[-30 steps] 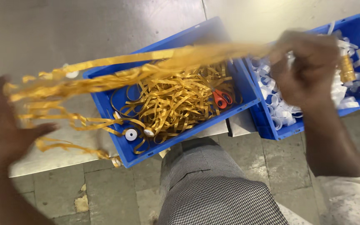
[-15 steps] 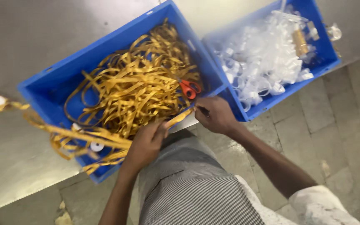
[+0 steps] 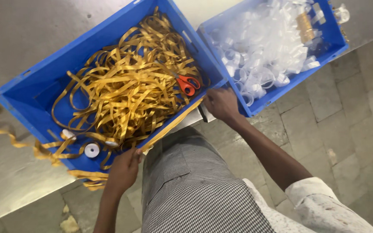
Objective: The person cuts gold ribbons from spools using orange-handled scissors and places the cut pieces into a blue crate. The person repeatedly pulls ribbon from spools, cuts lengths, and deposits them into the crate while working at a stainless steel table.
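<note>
From the head camera, the left hand and the right hand are apart, each pinched on one end of a gold ribbon strip stretched taut along the near rim of the left blue crate. That crate holds a tangled heap of gold ribbon with orange-handled scissors at its right side and small white spools near its near left corner. Just right of it, the second blue crate is filled with clear plastic pieces, both crates resting on a grey metal table.
</note>
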Available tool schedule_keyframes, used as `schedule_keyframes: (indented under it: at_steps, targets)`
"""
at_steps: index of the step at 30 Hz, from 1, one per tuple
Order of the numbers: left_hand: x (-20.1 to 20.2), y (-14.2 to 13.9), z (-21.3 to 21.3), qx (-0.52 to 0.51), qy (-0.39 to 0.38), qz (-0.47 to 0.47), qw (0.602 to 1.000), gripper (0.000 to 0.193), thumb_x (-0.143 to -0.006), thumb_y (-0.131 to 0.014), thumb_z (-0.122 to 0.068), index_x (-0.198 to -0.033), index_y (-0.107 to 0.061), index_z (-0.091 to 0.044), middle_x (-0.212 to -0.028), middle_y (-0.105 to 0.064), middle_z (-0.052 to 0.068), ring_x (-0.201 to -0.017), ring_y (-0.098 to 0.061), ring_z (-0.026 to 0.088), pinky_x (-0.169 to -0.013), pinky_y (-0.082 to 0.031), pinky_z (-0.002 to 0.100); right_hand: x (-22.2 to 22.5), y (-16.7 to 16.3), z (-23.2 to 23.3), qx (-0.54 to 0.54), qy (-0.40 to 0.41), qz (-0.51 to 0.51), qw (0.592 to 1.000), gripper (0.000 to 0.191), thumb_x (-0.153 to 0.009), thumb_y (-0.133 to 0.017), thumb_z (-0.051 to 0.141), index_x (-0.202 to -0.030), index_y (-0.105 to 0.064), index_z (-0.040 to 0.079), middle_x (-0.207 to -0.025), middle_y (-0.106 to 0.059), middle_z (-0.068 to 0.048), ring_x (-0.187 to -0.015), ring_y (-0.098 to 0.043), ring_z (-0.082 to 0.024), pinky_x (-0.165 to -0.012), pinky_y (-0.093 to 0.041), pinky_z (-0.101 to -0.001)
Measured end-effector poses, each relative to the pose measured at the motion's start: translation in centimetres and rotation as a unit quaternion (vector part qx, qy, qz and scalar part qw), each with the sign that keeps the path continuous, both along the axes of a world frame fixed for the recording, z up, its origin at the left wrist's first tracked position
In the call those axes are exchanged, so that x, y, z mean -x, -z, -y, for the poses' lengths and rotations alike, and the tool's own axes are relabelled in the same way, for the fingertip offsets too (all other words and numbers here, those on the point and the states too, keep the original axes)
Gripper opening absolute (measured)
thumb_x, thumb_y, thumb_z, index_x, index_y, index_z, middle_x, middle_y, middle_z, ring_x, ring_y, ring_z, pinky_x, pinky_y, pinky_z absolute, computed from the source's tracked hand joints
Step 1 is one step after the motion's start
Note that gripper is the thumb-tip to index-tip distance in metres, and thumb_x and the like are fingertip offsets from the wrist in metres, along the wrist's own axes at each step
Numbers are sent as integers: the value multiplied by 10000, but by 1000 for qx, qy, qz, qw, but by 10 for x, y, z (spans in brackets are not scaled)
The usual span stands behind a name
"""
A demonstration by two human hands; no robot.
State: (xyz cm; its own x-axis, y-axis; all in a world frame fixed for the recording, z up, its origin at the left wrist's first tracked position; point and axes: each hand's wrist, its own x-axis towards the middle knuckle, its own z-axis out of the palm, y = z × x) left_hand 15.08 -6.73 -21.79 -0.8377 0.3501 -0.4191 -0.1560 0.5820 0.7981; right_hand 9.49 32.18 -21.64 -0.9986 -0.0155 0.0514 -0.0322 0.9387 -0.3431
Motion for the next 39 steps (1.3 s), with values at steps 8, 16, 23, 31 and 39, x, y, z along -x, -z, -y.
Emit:
schedule_keyframes:
  at_steps: [8,16,23,31,39]
  targets:
    - [-37,-11,78,81,-67,70,992,314,-1012,-510,-291,-862,-625,-41,-657,-604,173,-592,-594,369,-607,-467,451,0,-5,6,-46,-19,3,999,223,-904,-688,278,-762,-656,108,-753,-693,-110,-724,-664,-366,-750,-464,-509]
    - [-55,-2,133,79,-38,-3,996,354,-1021,-526,-319,-825,-617,-38,-652,-600,167,-600,-569,346,-593,-463,439,1,2,8,-74,-20,15,997,204,-925,-688,300,-802,-678,136,-752,-699,-103,-706,-667,-350,-794,-469,-502]
    - [-64,10,175,55,-105,17,993,358,-1026,-540,-305,-814,-577,-19,-620,-513,136,-556,-458,247,-561,-433,387,-1,0,13,-76,-31,12,997,214,-955,-681,291,-816,-665,128,-766,-698,-83,-716,-663,-336,-753,-441,-480]
    - [-66,24,180,35,-140,26,989,312,-1021,-572,-274,-847,-608,-18,-641,-554,96,-584,-482,183,-577,-440,355,2,-12,23,-78,-32,21,996,199,-949,-680,289,-832,-667,130,-767,-697,-80,-718,-661,-338,-745,-441,-471]
    - [-67,27,179,42,-156,16,987,267,-1012,-583,-259,-893,-647,-28,-682,-618,100,-588,-524,174,-587,-448,352,4,-20,30,-77,-39,21,996,165,-940,-678,275,-876,-680,123,-785,-704,-81,-744,-672,-334,-772,-450,-471]
